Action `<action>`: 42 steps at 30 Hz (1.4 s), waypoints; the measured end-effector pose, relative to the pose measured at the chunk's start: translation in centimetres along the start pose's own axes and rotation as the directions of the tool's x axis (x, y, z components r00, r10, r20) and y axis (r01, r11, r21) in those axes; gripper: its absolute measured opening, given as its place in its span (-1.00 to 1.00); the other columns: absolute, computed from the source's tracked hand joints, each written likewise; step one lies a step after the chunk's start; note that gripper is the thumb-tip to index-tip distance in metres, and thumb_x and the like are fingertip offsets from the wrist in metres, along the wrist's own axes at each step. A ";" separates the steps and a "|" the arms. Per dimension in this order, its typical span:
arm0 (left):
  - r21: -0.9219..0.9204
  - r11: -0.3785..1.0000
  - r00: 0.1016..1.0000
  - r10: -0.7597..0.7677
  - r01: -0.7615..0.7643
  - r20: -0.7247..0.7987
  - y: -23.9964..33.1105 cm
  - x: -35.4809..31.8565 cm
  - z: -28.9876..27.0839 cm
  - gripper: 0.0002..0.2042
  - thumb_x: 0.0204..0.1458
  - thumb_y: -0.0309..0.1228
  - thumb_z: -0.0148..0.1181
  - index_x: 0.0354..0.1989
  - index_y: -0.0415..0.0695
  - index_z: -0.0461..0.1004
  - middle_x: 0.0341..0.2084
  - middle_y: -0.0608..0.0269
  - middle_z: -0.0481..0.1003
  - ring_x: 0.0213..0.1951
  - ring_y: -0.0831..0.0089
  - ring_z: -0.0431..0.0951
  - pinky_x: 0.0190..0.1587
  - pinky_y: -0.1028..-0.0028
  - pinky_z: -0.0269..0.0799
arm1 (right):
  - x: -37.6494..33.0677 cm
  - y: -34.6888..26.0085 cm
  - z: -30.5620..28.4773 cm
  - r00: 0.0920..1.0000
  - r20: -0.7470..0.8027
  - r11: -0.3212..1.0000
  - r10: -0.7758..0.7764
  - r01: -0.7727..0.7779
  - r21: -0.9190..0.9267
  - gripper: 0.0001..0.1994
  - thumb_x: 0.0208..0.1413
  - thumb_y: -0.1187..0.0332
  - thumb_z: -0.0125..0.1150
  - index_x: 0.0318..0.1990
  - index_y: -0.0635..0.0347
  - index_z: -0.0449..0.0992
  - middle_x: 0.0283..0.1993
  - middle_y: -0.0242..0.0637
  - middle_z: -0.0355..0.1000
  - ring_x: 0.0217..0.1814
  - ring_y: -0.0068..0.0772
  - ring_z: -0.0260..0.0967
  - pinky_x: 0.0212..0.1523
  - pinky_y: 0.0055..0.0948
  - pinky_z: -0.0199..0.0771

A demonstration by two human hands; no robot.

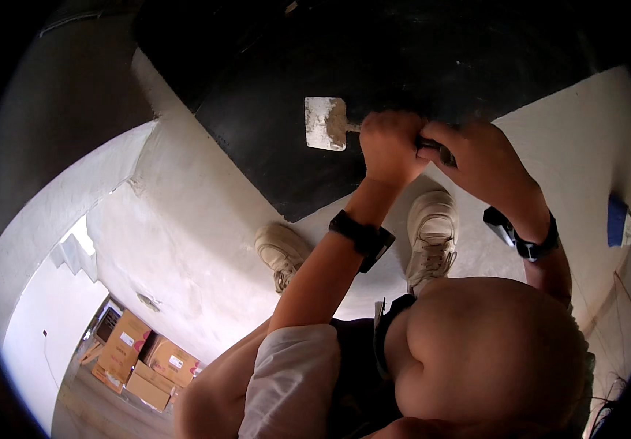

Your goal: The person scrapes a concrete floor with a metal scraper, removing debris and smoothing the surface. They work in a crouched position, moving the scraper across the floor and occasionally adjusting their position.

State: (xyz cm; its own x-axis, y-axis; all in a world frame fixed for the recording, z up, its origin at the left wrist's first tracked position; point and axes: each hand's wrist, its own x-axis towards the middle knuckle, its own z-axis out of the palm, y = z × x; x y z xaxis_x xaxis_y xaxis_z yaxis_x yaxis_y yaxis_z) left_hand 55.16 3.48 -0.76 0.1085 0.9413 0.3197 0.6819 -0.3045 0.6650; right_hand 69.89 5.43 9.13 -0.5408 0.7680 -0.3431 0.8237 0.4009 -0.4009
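While both hands close around its handle, a flat metal putty knife smeared with pale plaster rests its blade against a black wall panel. The left hand grips nearest the blade; the right hand is wrapped tight just behind it. Black wristbands circle both wrists. Below, cream lace-up shoes stand on a white plastered ledge, with brown cardboard boxes far beneath.

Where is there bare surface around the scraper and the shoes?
Bare pale ledge lies left of the left shoe, and bare black surface above the scraper. It is crowded where the left hand and right hand grip the handle above the right shoe.
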 end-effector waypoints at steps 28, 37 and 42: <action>-0.077 0.988 0.953 0.148 -0.133 0.263 -2.6 4.2 -1.5 -0.89 -0.35 -0.43 0.25 -0.64 -0.07 0.42 -0.58 0.20 0.46 -0.40 0.15 0.50 -0.29 0.24 0.31 | 2.0 -1.5 1.9 0.953 -0.169 0.926 0.253 -0.188 0.328 -0.78 0.07 0.31 0.25 -0.14 0.13 0.47 -0.41 -0.14 0.53 -0.45 -0.22 0.53 -0.42 -0.38 0.50; 0.069 0.995 0.952 0.046 -0.070 0.303 -5.4 4.9 -2.4 -0.94 -0.31 -0.47 0.19 -0.61 -0.06 0.44 -0.52 0.21 0.45 -0.33 0.15 0.46 -0.26 0.22 0.28 | 4.8 -2.1 2.8 0.947 -0.253 0.912 0.196 -0.082 0.402 -0.79 0.05 0.35 0.27 -0.18 0.18 0.46 -0.40 -0.13 0.53 -0.38 -0.14 0.53 -0.36 -0.35 0.50; -0.033 0.991 0.937 0.135 -0.131 0.323 -0.8 3.2 0.8 -0.93 -0.34 -0.45 0.21 -0.66 -0.06 0.43 -0.57 0.24 0.44 -0.38 0.18 0.47 -0.29 0.23 0.27 | -0.7 0.6 3.0 0.944 -0.218 0.909 0.249 -0.150 0.389 -0.76 0.10 0.33 0.23 -0.09 0.16 0.47 -0.30 -0.12 0.55 -0.35 -0.21 0.56 -0.33 -0.37 0.55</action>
State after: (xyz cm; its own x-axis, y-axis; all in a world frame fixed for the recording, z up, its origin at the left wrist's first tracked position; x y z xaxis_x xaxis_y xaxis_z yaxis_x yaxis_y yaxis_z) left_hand 55.59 6.85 -0.82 0.4273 0.8878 0.1711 0.6372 -0.4300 0.6396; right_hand 70.25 3.66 6.55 -0.2677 0.9335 -0.2387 0.7638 0.0546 -0.6431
